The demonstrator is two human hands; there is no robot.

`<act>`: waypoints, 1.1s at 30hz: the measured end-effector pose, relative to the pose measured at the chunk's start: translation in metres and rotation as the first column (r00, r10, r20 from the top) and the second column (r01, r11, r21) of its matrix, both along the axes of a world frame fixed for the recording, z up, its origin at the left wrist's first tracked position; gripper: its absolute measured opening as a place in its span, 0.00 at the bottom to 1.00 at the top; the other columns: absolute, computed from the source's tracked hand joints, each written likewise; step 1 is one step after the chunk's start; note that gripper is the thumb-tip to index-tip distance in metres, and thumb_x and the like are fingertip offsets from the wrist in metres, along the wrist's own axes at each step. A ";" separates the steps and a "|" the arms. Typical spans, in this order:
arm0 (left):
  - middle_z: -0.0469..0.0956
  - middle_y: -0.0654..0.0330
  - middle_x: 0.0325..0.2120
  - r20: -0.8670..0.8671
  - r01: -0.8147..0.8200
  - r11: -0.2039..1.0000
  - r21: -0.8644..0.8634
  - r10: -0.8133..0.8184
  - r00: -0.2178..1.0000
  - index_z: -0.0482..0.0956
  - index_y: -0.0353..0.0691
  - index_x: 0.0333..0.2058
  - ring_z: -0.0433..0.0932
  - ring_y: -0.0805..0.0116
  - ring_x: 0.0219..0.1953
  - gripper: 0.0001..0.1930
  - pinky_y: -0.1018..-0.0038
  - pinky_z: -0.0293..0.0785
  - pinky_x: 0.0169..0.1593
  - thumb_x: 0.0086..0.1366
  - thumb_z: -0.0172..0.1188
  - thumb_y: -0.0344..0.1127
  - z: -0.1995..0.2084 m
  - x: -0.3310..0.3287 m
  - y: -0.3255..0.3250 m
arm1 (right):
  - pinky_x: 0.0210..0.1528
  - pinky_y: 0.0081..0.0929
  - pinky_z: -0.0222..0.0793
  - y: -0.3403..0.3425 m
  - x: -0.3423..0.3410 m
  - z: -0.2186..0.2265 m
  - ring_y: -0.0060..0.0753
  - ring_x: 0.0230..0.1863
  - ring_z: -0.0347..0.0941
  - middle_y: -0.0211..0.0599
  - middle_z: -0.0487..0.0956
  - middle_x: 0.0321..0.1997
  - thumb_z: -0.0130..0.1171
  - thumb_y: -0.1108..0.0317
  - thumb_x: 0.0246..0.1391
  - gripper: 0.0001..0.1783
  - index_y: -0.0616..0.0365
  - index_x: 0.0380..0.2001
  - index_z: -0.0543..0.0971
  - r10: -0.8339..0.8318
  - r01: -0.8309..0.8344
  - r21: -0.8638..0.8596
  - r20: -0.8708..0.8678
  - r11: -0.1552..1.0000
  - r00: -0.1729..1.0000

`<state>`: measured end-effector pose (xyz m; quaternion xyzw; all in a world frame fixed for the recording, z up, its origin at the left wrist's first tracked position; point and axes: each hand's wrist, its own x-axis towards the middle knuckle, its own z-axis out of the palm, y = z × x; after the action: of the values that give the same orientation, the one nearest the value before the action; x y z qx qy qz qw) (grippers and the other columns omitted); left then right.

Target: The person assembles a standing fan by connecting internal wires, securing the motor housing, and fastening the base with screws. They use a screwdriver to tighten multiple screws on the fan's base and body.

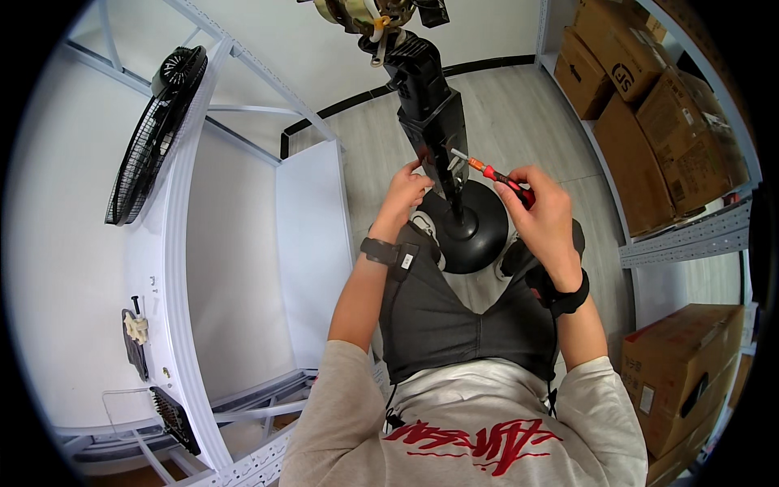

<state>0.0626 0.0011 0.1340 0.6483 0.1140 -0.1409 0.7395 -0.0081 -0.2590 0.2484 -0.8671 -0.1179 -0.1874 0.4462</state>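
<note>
A black floor-fan stand (438, 114) rises between my legs from a round black base (487, 252), with a bare metal motor (345, 15) at its top. My right hand (545, 215) is closed round the red-and-black handle of a screwdriver (505, 178). Its shaft points up and left at the lower front of the stand's housing, but whether the tip touches a screw is too small to tell. My left hand (404, 197) grips the left lower edge of that housing, its fingers curled and partly hidden against it.
On the white shelf to the left lie a fan head with a black grille (154, 138), small loose parts (136, 329) and a dark perforated piece (174, 420). Cardboard boxes (633, 162) fill the rack at right; another carton (677, 390) stands lower right.
</note>
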 end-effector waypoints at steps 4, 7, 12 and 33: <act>0.67 0.65 0.24 -0.108 -0.173 0.915 -0.364 0.144 0.984 0.67 0.27 0.57 0.64 0.76 0.24 0.24 0.79 0.57 0.24 0.61 0.55 0.23 -0.002 -0.004 -0.002 | 0.28 0.32 0.69 0.002 -0.004 -0.009 0.40 0.24 0.75 0.42 0.78 0.26 0.69 0.64 0.54 0.13 0.62 0.32 0.78 0.030 -0.028 0.035 -0.057 0.999 0.998; 0.69 0.62 0.27 -0.196 -0.232 0.837 -0.496 0.152 0.969 0.68 0.25 0.51 0.67 0.72 0.27 0.19 0.78 0.61 0.27 0.62 0.54 0.23 -0.016 -0.005 0.008 | 0.28 0.32 0.70 0.005 -0.007 -0.015 0.40 0.25 0.75 0.42 0.78 0.26 0.69 0.64 0.54 0.13 0.62 0.33 0.78 0.058 -0.056 0.028 -0.080 0.998 0.995; 0.73 0.53 0.37 -0.265 -0.282 0.797 -0.534 0.159 0.951 0.67 0.22 0.50 0.72 0.68 0.33 0.16 0.78 0.67 0.34 0.64 0.51 0.20 -0.004 -0.019 0.007 | 0.29 0.34 0.70 0.011 -0.006 -0.032 0.42 0.25 0.75 0.43 0.78 0.26 0.69 0.64 0.53 0.13 0.61 0.33 0.79 0.112 -0.109 0.026 -0.113 0.994 0.987; 0.75 0.59 0.31 -0.184 -0.181 0.846 -0.502 0.100 0.978 0.78 0.31 0.40 0.69 0.75 0.29 0.14 0.81 0.67 0.30 0.74 0.56 0.40 -0.013 -0.044 0.001 | 0.29 0.41 0.71 0.017 -0.008 -0.044 0.50 0.27 0.77 0.44 0.79 0.27 0.67 0.60 0.55 0.14 0.61 0.32 0.77 0.168 -0.182 -0.062 -0.184 0.981 0.968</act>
<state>0.0182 0.0022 0.1208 0.4038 0.1746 -0.1603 0.8836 -0.0161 -0.2415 0.2046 -0.8834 -0.1609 -0.0641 0.4355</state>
